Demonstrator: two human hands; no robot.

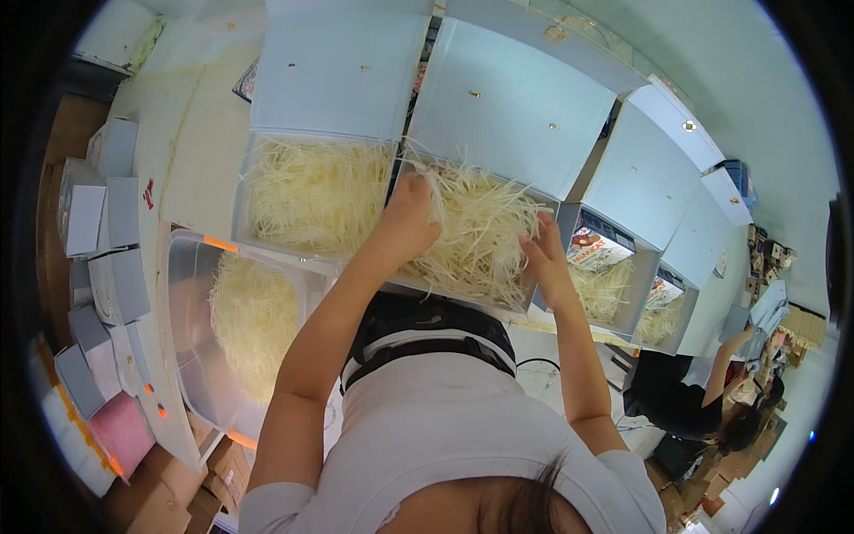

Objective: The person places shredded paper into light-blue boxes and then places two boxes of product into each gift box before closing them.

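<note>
Cream shredded paper filler (pixel 477 233) fills the open pale blue gift box (pixel 510 110) before me. My left hand (pixel 412 210) is at the box's left side, its fingers pressed into the strands and curled around some of them. At the right side, my right hand (pixel 544 253) touches the strands near the wall with bent fingers; whether it grips any I cannot tell. To the left stands another open box (pixel 333 80), also full of shredded filler (pixel 317 197).
A clear plastic tub (pixel 193 320) of shredded filler stands at lower left. Further open boxes on the right hold printed cartons (pixel 597 243) on filler. Closed grey-blue boxes (pixel 123 284) are stacked far left. A co-worker in black (pixel 674 400) is at the far right.
</note>
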